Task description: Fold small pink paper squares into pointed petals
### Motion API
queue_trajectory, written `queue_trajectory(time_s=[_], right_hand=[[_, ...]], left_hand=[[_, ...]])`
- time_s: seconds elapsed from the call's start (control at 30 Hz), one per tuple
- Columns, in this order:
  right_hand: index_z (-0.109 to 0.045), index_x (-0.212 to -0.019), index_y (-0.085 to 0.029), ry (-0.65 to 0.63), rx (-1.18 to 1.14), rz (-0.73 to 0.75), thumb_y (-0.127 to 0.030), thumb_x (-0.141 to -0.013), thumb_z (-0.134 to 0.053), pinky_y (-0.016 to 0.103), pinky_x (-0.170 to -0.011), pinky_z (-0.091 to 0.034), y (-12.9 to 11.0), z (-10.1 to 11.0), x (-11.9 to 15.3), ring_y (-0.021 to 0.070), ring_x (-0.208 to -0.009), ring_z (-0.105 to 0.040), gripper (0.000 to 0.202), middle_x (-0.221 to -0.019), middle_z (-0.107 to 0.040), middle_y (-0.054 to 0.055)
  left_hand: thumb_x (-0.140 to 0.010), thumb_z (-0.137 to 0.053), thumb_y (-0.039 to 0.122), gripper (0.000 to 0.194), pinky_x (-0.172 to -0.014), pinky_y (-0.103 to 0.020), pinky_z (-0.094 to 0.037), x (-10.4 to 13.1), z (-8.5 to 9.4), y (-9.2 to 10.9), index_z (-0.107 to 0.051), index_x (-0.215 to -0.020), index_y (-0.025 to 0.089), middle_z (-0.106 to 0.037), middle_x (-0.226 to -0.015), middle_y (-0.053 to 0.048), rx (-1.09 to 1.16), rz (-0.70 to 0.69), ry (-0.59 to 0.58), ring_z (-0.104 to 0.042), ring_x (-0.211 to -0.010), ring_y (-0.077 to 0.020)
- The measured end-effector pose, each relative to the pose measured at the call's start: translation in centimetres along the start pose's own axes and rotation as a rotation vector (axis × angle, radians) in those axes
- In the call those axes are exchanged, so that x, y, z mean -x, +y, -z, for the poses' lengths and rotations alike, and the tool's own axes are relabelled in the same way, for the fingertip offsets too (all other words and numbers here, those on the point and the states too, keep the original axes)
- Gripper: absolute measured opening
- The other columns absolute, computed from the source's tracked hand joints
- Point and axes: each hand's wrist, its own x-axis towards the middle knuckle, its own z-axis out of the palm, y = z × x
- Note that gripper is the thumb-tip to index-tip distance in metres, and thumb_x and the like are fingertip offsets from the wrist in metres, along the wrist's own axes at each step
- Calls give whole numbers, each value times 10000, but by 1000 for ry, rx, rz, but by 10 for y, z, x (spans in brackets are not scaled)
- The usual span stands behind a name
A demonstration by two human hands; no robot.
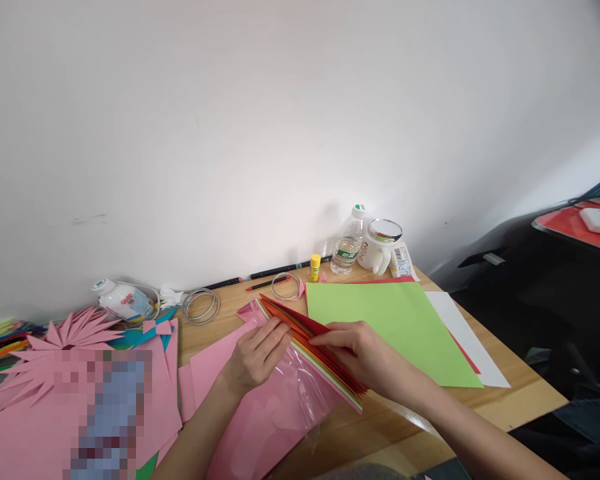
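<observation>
A thick stack of coloured paper (325,357), with red and orange sheets on top, stands partly out of a clear plastic bag (300,380) with pink paper at its front. My left hand (260,353) is closed on the stack's left side, fingers curled over the orange sheets. Pinched between thumb and fingers of my right hand (357,350) is the upper right part of the red sheets, which are fanned slightly apart.
Green paper (390,327) lies at the right over white paper (493,360). Along the wall stand a glue stick (315,268), a water bottle (347,245) and a white mug (375,253). At the left are pink sheets (25,440), a folded pink paper flower (67,343) and a white bottle (125,300).
</observation>
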Motion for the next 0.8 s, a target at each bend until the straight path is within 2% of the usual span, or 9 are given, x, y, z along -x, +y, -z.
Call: queue_trajectory(time_s=[0.23,0.4,0.8], right_hand=[[-688,-958,-219,-5,-2,15,-107,-850,-397,223,-704,-487,1,0,0,126,-722,-631,330,-863,-687,46],[-689,-954,-223,1,-4,9,-104,-852,-399,220,-698,-484,1,0,1,121,-725,-632,330,-863,-687,35],[-657,-1026,-224,-6,-19,2,-107,-859,-384,215,-695,-472,-3,3,0,124,-733,-627,341,-884,-683,41]], left_hand=[[-844,-418,54,208,-727,-330,-535,0,-2,-2,-595,-953,62,-662,-1026,-154,-2,-24,-40,-589,-1010,-229],[-872,-368,67,247,-731,-319,-532,-2,2,-1,-595,-968,50,-679,-980,-147,-11,-34,-28,-572,-1047,-226],[-867,-379,61,247,-703,-299,-529,-3,3,0,-603,-971,49,-685,-968,-137,-18,-34,-24,-567,-1056,-226]])
